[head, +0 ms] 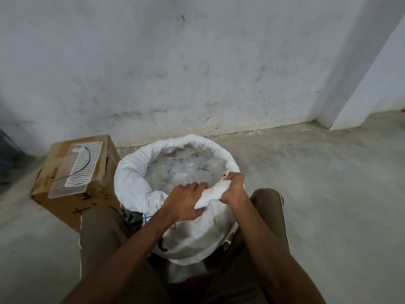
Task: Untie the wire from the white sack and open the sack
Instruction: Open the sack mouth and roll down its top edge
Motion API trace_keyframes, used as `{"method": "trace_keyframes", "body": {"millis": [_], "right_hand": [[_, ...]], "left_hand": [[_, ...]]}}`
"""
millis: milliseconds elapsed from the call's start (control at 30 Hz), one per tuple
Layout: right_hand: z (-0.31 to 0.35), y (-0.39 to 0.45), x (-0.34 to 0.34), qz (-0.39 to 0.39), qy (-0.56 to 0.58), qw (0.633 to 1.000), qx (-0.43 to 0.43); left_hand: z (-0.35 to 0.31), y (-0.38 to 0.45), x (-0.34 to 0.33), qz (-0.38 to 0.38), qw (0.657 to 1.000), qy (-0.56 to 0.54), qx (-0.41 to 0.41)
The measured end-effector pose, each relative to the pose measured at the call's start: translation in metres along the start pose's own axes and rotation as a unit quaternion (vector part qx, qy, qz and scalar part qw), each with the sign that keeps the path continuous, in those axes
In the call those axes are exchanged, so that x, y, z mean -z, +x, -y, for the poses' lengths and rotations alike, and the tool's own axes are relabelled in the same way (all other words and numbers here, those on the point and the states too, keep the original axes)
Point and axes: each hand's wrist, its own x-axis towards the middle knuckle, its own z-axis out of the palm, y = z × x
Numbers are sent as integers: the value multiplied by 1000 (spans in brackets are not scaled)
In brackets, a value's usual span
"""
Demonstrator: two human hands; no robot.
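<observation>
The white sack (135, 172) stands on the floor between my knees, its mouth wide open and its rim rolled outward. Clear plastic packets with dark print fill the inside. My left hand (186, 200) grips the near part of the rolled rim. My right hand (233, 186) pinches the same rim just to the right. A thin black wire (86, 163) lies loose on the tray to the left, apart from the sack.
A cardboard box (105, 148) sits left of the sack with a clear plastic tray (65, 185) bearing a white wavy pattern on top. A grey wall runs behind. Bare concrete floor (328, 183) stretches to the right. My trousered legs flank the sack.
</observation>
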Motion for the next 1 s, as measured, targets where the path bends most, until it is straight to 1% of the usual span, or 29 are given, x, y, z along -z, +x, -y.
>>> {"method": "trace_keyframes", "body": {"millis": [33, 100, 133, 167, 200, 233, 267, 300, 333, 367, 400, 467, 500, 533, 567, 600, 633, 667, 733, 767, 800, 833, 867, 933, 967, 1000], "right_hand": [[-2, -1, 4, 18, -10, 1000, -11], [-6, 2, 12, 68, 9, 998, 8], [-8, -2, 12, 84, -6, 996, 22], [-11, -5, 12, 82, -36, 995, 43], [-14, -5, 12, 54, -88, 992, 72], [-16, -6, 14, -1, -182, 974, 137], [-17, -8, 19, -34, -286, 930, 230], [-18, -11, 25, -23, -368, 866, 337], [-17, -13, 33, 18, -438, 785, 439], [-14, -15, 41, 72, -500, 695, 512], [-11, -13, 48, 119, -565, 600, 554], [-7, -2, 52, 148, -685, 400, 590], [-9, 3, 52, 148, -720, 326, 595], [-13, 6, 50, 146, -733, 281, 601], [-17, 9, 47, 142, -732, 258, 614], [-20, 12, 45, 138, -729, 240, 626], [-23, 18, 44, 138, -718, 230, 643], [-23, 24, 43, 142, -702, 230, 658], [-24, 32, 42, 149, -674, 233, 685], [-23, 34, 42, 154, -667, 227, 693], [-23, 35, 41, 168, -667, 218, 693], [-23, 35, 39, 188, -670, 221, 683], [-22, 32, 37, 214, -680, 243, 657], [-16, 28, 31, 254, -712, 314, 574], [-13, 27, 30, 260, -737, 334, 527], [-10, 28, 30, 258, -767, 336, 482]], "left_hand": [[2, -3, 0, -8, 1000, 8, -9], [1, -5, 2, -21, 999, 19, -21], [0, -5, 4, -30, 999, 26, -25], [1, -5, 4, -34, 998, 34, -27], [2, -6, 4, -37, 998, 42, -27], [5, -6, 4, -36, 998, 49, -26], [7, -7, 3, -34, 998, 54, -24], [10, -8, 1, -31, 998, 58, -20], [11, -9, 0, -26, 998, 60, -16], [11, -11, -1, -25, 997, 65, -11], [11, -12, -2, -26, 997, 69, -9], [8, -11, -5, -33, 997, 70, -12], [6, -11, -6, -38, 997, 69, -13], [2, -12, -7, -39, 997, 67, -15], [0, -14, -7, -36, 998, 53, -17], [-2, -17, -7, -33, 999, 21, -16], [-2, -21, -7, -34, 999, -38, -8], [0, -26, -7, -36, 993, -112, 10], [4, -36, -4, -27, 967, -246, 61], [7, -38, -5, -31, 951, -295, 85], [10, -40, -6, -40, 940, -322, 103], [12, -39, -7, -46, 936, -331, 116], [14, -37, -6, -43, 939, -320, 120], [15, -32, -5, -16, 956, -271, 116], [14, -30, -3, -4, 964, -240, 113], [11, -28, -1, 0, 971, -218, 102]]}}
